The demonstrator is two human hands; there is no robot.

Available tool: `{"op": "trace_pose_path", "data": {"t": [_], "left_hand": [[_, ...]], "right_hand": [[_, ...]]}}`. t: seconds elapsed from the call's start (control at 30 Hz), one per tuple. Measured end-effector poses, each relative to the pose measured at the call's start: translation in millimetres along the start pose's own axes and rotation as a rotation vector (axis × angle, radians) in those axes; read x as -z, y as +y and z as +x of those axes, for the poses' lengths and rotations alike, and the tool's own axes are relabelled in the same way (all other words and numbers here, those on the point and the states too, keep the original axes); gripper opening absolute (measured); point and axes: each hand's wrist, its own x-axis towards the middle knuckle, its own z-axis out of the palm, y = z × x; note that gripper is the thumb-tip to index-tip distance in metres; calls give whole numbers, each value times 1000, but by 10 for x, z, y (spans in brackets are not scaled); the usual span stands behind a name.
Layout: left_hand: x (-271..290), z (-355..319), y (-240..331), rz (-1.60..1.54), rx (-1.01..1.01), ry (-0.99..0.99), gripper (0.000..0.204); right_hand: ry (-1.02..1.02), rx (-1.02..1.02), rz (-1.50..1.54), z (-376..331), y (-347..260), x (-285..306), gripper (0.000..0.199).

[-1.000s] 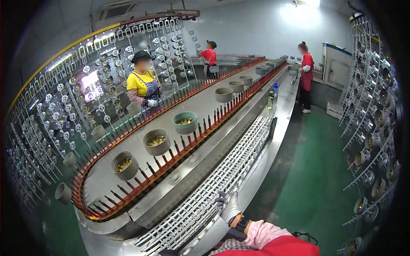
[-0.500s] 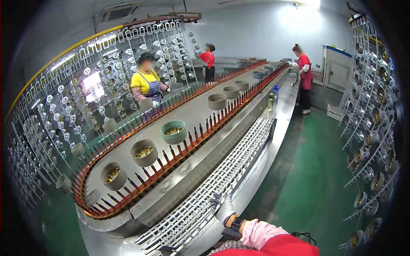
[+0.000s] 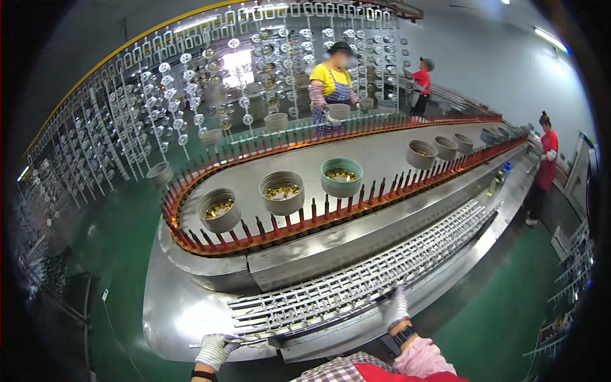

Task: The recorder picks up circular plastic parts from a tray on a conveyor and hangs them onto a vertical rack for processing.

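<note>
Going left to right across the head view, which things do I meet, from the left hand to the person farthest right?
left hand → gray bowl next to the teal one → teal bowl → right hand → blue-topped bottle → person in red

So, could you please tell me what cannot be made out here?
Head view: whether the white-striped, gloved right grip closes around the silver metal racks; its own back hides this.
Head view: the arm past the wrist of the gloved left grip; cut off by the lower edge.
Head view: exact shapes of the shiny gold-coloured pieces in the round green bowl; too small.
</note>
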Motion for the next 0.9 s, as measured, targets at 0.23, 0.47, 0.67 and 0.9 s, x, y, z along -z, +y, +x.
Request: {"op": "trace_pose_path", "data": {"t": [0.23, 0.47, 0.67, 0.9], "left_hand": [[778, 539, 633, -437, -212, 140, 32], [600, 2185, 1055, -570, -259, 193, 43], [218, 3198, 748, -266, -73, 324, 45], [814, 3023, 1167, -281, 50, 1055, 36]], "right_hand": [[-272, 1408, -1331, -287, -563, -647, 39], [-302, 1005, -1427, 279, -329, -628, 24], [-207, 511, -1094, 56, -282, -705, 36], [-170, 596, -1127, 107, -217, -697, 32]]}}
